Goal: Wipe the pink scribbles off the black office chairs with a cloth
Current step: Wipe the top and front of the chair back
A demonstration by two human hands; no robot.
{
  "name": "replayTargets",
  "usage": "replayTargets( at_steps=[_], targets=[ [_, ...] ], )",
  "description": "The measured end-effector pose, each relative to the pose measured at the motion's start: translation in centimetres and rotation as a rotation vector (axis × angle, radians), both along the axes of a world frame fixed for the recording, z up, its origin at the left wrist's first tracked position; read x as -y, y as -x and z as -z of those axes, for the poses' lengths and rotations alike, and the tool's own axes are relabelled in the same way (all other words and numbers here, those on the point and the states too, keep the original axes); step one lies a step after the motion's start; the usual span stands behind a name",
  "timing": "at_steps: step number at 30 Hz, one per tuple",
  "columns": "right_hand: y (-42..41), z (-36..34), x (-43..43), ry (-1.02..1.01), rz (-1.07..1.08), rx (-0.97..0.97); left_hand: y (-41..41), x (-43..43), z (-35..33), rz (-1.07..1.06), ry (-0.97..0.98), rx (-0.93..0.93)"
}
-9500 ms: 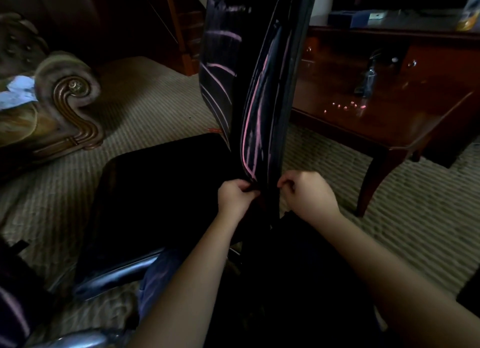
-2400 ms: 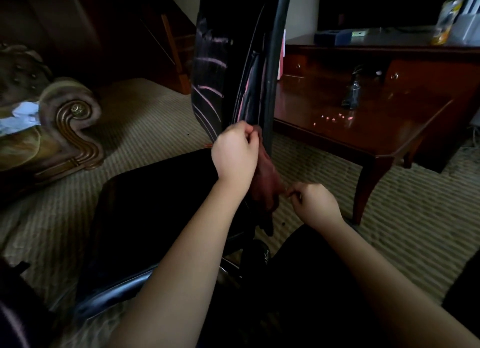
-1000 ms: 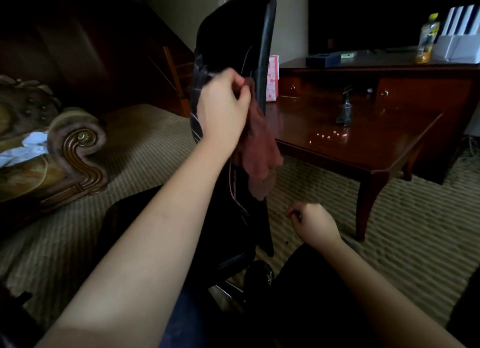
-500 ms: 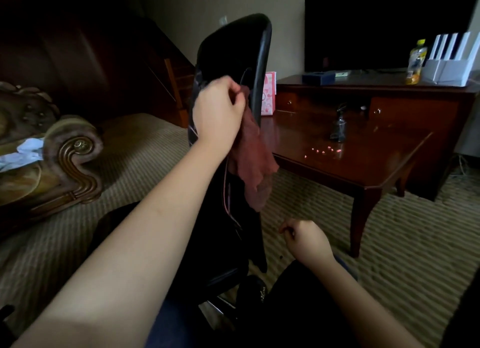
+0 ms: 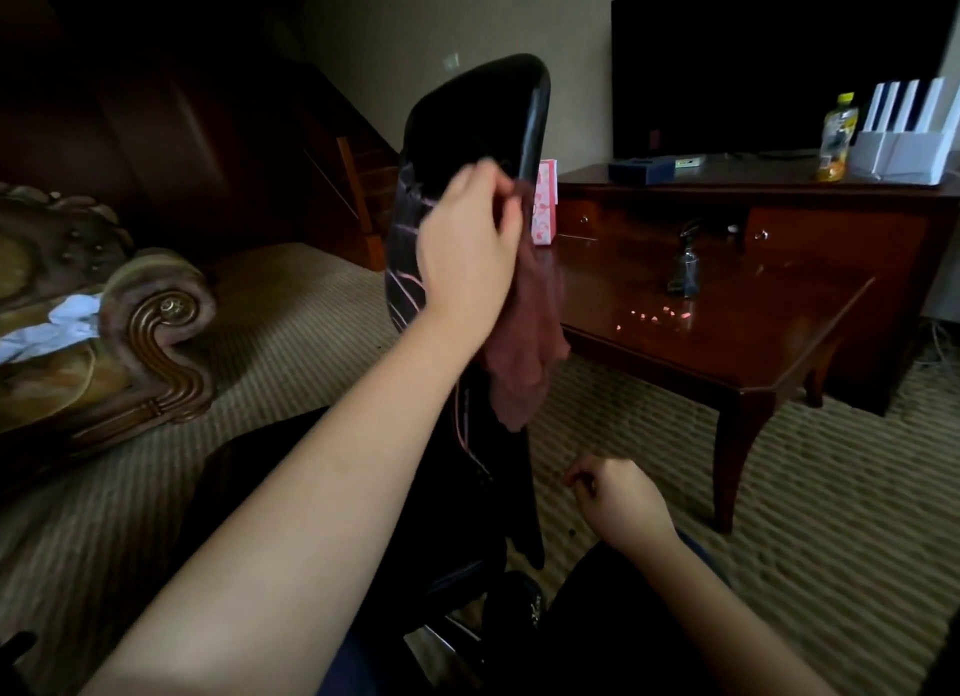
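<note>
A black office chair point(image 5: 467, 118) stands right before me, its tall backrest seen nearly edge-on. Pink scribbles point(image 5: 410, 284) streak the backrest's left face, and thin pink lines point(image 5: 462, 425) run lower down. My left hand point(image 5: 467, 248) grips a dark red cloth point(image 5: 524, 352) against the upper backrest, and the cloth hangs loose below the hand. My right hand point(image 5: 618, 498) sits low beside the chair's back, fingers curled, with nothing visible in it. The seat is dark and mostly hidden by my left arm.
A polished wooden table point(image 5: 727, 331) with a small bottle point(image 5: 685, 274) stands to the right. Behind it a sideboard carries a drink bottle point(image 5: 836, 139) and a pink box point(image 5: 545, 201). An ornate sofa arm point(image 5: 156, 331) is on the left. Striped carpet point(image 5: 779, 513) covers the floor.
My left hand has carried the cloth from the bottom of the backrest up to its upper part. My right hand let go of the cloth's lower end and stays low.
</note>
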State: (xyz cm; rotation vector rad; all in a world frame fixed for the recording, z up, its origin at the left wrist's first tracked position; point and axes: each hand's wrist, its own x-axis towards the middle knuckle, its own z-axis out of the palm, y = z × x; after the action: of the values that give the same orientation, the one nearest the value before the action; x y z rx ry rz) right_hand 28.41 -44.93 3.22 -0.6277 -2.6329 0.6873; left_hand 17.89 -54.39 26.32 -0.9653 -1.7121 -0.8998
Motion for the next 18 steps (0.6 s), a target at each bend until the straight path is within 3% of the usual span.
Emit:
replayTargets(
  at_steps=[4,9,13,16,18],
  targets=[
    [-0.3,0.3,-0.3,0.006,0.009,-0.016,0.5,-0.9,-1.6,-0.029,0.074,-0.093],
    [-0.4,0.8,-0.8,0.022,0.014,-0.038,0.6,1.2,8.1,0.078,0.346,-0.093],
    [-0.8,1.2,-0.8,0.055,0.044,-0.079,0.6,2.1,7.8,0.093,0.32,-0.001],
    [-0.9,-1.0,-0.5,0.209,0.049,-0.357,-0.1,2.0,3.5,0.168,0.204,0.144],
    [-1.0,-4.8,0.4,0.196,-0.017,-0.613,-0.7,2.2,2.3,0.277,0.229,0.297]
  ],
)
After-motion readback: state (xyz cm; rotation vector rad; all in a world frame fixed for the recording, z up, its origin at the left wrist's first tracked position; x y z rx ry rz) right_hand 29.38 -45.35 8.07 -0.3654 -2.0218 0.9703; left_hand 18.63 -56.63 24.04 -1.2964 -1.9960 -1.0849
